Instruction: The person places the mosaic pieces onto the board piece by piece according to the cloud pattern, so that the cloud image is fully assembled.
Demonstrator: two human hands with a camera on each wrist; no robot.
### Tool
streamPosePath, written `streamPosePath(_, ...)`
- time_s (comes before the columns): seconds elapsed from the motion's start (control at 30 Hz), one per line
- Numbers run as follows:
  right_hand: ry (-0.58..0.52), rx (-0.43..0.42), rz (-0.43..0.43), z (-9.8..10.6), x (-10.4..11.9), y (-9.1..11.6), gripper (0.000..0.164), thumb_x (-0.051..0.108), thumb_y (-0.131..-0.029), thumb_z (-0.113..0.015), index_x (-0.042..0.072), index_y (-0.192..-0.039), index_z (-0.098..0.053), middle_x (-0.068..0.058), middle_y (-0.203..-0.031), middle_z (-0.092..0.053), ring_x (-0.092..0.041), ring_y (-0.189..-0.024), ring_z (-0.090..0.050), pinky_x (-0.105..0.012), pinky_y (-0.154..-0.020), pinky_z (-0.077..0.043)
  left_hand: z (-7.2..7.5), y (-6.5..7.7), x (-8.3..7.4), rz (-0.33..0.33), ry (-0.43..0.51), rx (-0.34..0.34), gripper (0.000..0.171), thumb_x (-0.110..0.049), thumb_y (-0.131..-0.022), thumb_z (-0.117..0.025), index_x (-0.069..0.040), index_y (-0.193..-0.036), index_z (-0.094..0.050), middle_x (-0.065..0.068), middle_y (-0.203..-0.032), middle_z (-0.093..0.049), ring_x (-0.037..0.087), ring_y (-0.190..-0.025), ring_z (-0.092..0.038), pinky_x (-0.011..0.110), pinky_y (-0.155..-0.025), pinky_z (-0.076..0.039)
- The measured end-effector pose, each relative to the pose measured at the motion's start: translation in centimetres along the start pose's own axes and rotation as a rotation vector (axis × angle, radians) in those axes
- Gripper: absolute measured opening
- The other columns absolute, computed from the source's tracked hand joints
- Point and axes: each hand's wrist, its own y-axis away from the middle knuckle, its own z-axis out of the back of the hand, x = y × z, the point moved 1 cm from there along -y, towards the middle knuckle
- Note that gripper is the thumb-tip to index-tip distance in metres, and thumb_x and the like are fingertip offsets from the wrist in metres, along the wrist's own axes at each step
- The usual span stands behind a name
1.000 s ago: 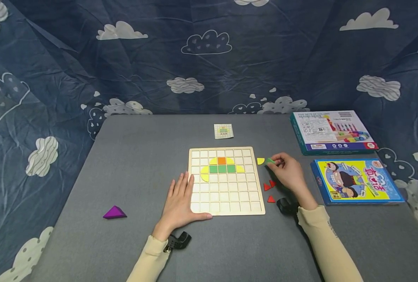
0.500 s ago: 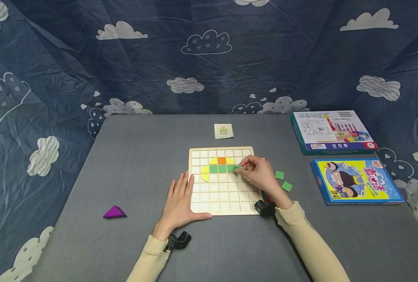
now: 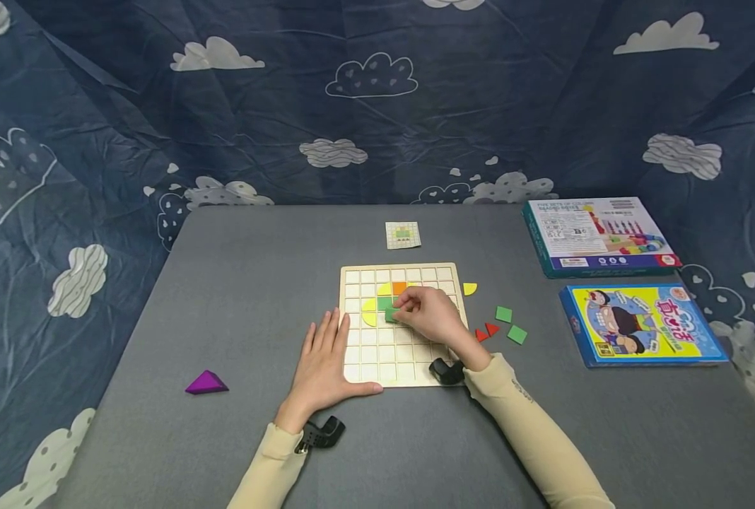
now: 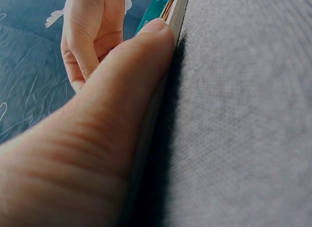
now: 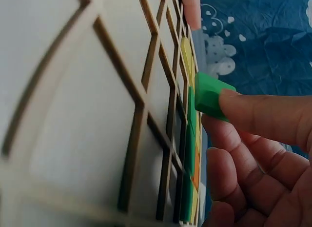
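Note:
A green square tile (image 5: 208,94) is pinched between the thumb and index finger of my right hand (image 3: 433,314). In the head view it is over the wooden grid board (image 3: 379,353), just below a row of green tiles. An orange square (image 3: 399,288) and yellow quarter circles (image 3: 369,319) also sit in the grid; my right hand hides some of the pieces. My left hand (image 3: 319,364) lies flat at the board's near left corner. Its straight fingers reach the left side, and the thumb (image 4: 155,36) runs along the near edge.
Right of the board lie a yellow quarter circle (image 3: 469,289), two green squares (image 3: 503,314) and red triangles (image 3: 492,329). A small pattern card (image 3: 403,235) lies behind it. Two boxes (image 3: 645,325) stand at the right, a purple pyramid-like block (image 3: 206,382) at the left.
My right hand has carried the green tile leftward from beside the board to over its grid, uncovering the loose green squares. My left hand has stayed in place.

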Motion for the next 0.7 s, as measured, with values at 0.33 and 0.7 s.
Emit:
streamPosePath(0.33,0.047,0.023,-0.016,-1.1,0.5,-0.3,0.007,0.015,-0.08,-0.076,0.014,-0.082,-0.07,0.007,-0.07,-0.061,-0.01,-0.06,-0.054,-0.03,-0.059,-0.043,0.0,0.0,0.0,-0.007,0.007,-0.012,0.129,-0.085,-0.063,-0.055,-0.004,-0.152,-0.011,0.016,-0.156,-0.009,0.026,-0.143,-0.001,0.043,-0.113,0.001)
streamPosePath(0.7,0.126,0.014,-0.031,-1.6,0.6,-0.4,0.003,0.019,-0.082,-0.075,0.016,-0.083,-0.073,0.008,-0.07,-0.061,-0.009,-0.063,-0.055,-0.032,-0.062,-0.044,0.0,0.0,0.0,-0.002,0.007,-0.007,0.129,-0.085,-0.062,-0.056,-0.005,-0.152,-0.011,0.015,-0.157,-0.008,0.025,-0.143,0.0,0.042,-0.113,0.002)
